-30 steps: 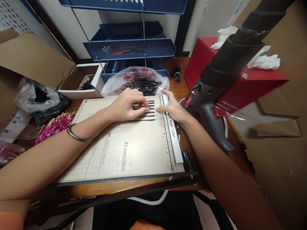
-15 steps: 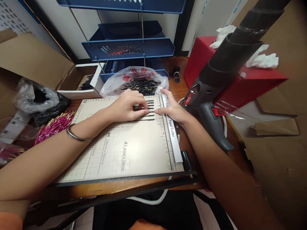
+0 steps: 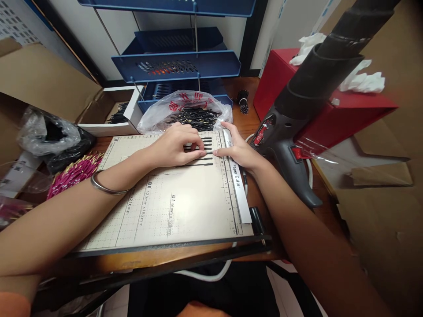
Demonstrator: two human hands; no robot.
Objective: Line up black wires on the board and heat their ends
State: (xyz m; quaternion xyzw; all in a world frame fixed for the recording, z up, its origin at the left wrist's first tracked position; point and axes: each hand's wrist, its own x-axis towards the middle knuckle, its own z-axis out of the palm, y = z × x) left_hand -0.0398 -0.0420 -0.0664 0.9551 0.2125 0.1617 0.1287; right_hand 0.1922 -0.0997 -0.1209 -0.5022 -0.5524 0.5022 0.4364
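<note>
While the wooden bench carries a beige paper cutter across its middle, a black heat gun stands just right of it, in front of a red box. Behind the cutter's far edge lies a clear plastic bag of black wires. The left hand lies flat and open, fingers pressing a row of thin black tubes onto the cutter's far right corner. The right hand, also open with fingers stretched, touches the tubes' right ends beside the ruler strip.
</note>
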